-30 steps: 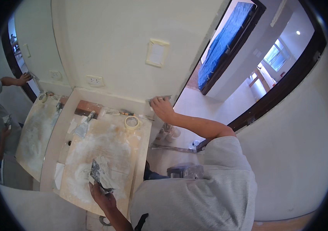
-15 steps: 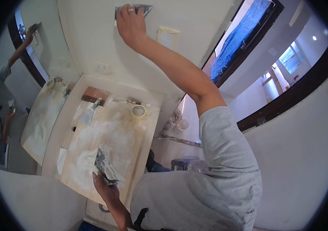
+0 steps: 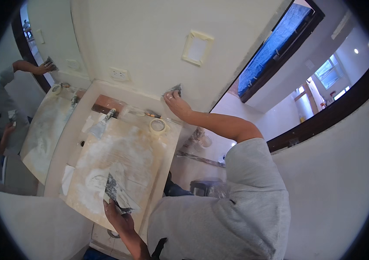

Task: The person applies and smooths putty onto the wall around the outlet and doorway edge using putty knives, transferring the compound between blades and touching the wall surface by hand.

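Note:
My right hand (image 3: 175, 102) is closed on a putty knife (image 3: 177, 88), its blade laid against the white wall (image 3: 145, 47) low down, just above the counter's back ledge. Over the dusty counter my left hand (image 3: 118, 216) grips a second, wide putty knife (image 3: 116, 190), smeared with white filler along its blade. Behind that blade a pale patch of dust or filler covers the counter board (image 3: 143, 177). A taped-over wall plate (image 3: 198, 48) is up and right of my right hand, and a wall socket (image 3: 118, 74) sits to its left.
On the counter's far side lie another putty knife (image 3: 102, 125), a roll of masking tape (image 3: 157, 125), a brown strip (image 3: 108, 105) and a thin-handled tool (image 3: 153, 114). A mirror (image 3: 58, 52) stands at left. Right are a doorway with blue sheeting (image 3: 275, 47) and a stool (image 3: 201, 187).
My right hand with its putty knife has come down the wall and slightly right, below the taped plate, which now shows fully. The left hand has barely moved.

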Tool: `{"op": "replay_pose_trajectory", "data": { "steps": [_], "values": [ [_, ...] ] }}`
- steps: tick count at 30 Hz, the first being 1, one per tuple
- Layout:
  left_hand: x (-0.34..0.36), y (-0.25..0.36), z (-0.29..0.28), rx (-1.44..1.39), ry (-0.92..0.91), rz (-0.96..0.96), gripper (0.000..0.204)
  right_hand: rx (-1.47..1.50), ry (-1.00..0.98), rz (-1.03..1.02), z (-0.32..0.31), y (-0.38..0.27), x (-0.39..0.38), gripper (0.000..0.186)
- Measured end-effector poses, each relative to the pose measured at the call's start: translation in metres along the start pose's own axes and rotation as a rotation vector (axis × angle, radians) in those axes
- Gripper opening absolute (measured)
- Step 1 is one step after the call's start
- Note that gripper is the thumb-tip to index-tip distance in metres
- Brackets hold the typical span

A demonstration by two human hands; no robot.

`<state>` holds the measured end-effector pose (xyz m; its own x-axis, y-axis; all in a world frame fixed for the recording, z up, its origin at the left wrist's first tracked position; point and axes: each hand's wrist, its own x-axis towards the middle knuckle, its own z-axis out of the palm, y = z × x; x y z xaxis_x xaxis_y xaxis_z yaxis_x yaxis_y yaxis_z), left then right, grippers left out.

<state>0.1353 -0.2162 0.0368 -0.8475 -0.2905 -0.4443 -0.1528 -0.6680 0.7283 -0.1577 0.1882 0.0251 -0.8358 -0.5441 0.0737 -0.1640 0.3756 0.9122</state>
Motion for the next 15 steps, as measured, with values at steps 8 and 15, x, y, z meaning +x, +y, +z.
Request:
{"op": "replay_pose_trajectory", "data": {
  "steps": [8, 15],
  "values": [
    [0.004, 0.0, -0.001, -0.013, 0.051, -0.066, 0.072, 0.049, -0.172, -0.194, 0.018, 0.031, -0.109, 0.038],
    [0.012, -0.006, -0.012, -0.009, -0.025, -0.071, 0.075, 0.979, -0.229, 0.16, -0.114, 0.03, -0.126, 0.042]
  ]
}}
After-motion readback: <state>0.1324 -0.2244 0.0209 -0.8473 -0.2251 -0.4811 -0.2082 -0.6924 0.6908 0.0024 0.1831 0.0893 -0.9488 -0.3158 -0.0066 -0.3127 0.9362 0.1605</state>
